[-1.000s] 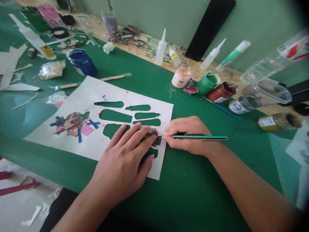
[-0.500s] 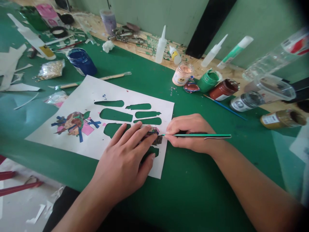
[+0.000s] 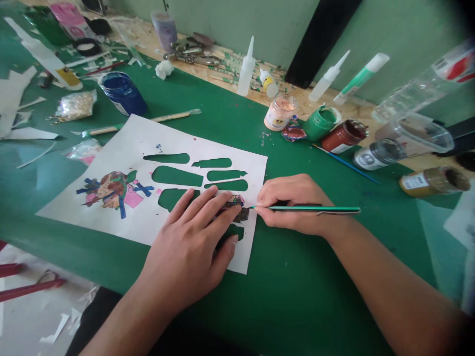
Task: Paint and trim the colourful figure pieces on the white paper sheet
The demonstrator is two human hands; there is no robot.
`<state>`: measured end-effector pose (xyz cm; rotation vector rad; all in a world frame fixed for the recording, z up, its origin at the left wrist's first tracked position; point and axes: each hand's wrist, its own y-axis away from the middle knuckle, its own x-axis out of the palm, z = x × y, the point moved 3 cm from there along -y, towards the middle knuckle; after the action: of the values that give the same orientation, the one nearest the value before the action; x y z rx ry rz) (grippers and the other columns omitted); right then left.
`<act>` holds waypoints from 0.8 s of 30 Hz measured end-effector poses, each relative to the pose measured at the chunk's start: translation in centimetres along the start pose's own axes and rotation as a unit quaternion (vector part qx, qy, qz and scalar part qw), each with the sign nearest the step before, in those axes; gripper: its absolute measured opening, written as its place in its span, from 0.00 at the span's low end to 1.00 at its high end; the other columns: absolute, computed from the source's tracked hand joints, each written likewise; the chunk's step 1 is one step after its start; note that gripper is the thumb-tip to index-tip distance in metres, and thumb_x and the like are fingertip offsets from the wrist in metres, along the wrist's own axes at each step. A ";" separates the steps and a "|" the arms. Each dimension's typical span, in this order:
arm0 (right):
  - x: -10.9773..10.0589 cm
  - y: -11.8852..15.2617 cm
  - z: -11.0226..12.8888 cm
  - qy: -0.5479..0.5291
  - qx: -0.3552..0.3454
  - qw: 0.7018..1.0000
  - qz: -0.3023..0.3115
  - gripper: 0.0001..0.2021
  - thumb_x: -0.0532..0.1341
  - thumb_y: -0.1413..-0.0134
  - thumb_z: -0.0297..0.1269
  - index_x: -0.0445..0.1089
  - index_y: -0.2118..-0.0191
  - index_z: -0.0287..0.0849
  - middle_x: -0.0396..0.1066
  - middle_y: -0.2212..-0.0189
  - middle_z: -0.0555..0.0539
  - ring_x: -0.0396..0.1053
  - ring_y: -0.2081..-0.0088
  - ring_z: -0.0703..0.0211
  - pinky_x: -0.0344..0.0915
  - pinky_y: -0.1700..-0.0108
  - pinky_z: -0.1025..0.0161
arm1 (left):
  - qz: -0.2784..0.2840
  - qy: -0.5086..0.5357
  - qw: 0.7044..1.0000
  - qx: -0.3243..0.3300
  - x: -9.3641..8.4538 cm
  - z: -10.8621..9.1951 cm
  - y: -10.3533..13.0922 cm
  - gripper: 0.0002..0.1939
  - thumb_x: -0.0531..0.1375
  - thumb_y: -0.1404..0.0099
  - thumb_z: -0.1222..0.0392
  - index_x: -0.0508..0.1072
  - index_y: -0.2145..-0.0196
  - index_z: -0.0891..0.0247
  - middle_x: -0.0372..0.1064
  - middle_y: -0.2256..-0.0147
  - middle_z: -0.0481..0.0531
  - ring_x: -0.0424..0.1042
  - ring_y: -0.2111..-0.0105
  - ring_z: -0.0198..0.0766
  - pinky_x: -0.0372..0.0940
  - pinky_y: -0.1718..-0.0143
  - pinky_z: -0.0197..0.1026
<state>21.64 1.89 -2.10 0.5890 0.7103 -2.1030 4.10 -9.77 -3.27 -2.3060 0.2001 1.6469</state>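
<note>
Brush point(image 3: 311, 209) tip hidden behind painted piece point(image 3: 237, 208)

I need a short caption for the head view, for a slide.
Left hand pins a small painted piece on white paper; right hand holds a green brush.

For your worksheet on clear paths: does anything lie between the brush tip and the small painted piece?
Nothing visible does. The brush in the right hand points straight at the piece; the left hand presses it from the other side.
</note>
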 end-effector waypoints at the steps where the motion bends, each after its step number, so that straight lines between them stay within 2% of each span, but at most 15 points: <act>1: 0.0 0.0 0.0 0.001 0.000 1.000 0.001 0.10 0.65 0.46 0.27 0.68 0.76 0.42 0.73 0.74 0.50 0.70 0.71 0.63 0.65 0.66 0.65 | -0.001 0.000 1.000 0.000 0.0 0.0 0.0 0.22 0.53 0.29 0.56 0.69 0.39 0.56 0.63 0.36 0.46 0.57 0.33 0.49 0.49 0.31 0.59; 11: -0.2 0.1 0.1 -0.001 0.000 1.000 0.018 0.10 0.64 0.45 0.27 0.67 0.76 0.42 0.73 0.73 0.50 0.69 0.71 0.63 0.65 0.67 0.65 | 0.001 -0.008 1.000 -0.001 0.1 0.1 0.1 0.23 0.53 0.28 0.55 0.68 0.38 0.55 0.62 0.36 0.45 0.56 0.33 0.48 0.48 0.31 0.59; 24: -0.2 0.1 -0.2 -0.005 -0.011 1.000 0.020 0.09 0.66 0.48 0.24 0.69 0.75 0.40 0.73 0.73 0.49 0.70 0.72 0.63 0.63 0.69 0.66 | -0.023 -0.001 1.000 0.003 0.2 0.1 0.3 0.23 0.55 0.30 0.58 0.69 0.39 0.58 0.63 0.36 0.48 0.57 0.33 0.49 0.49 0.31 0.60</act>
<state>21.87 2.07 -2.09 0.5750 0.7104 -2.0572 3.99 -9.98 -3.51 -2.2866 0.1507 1.6241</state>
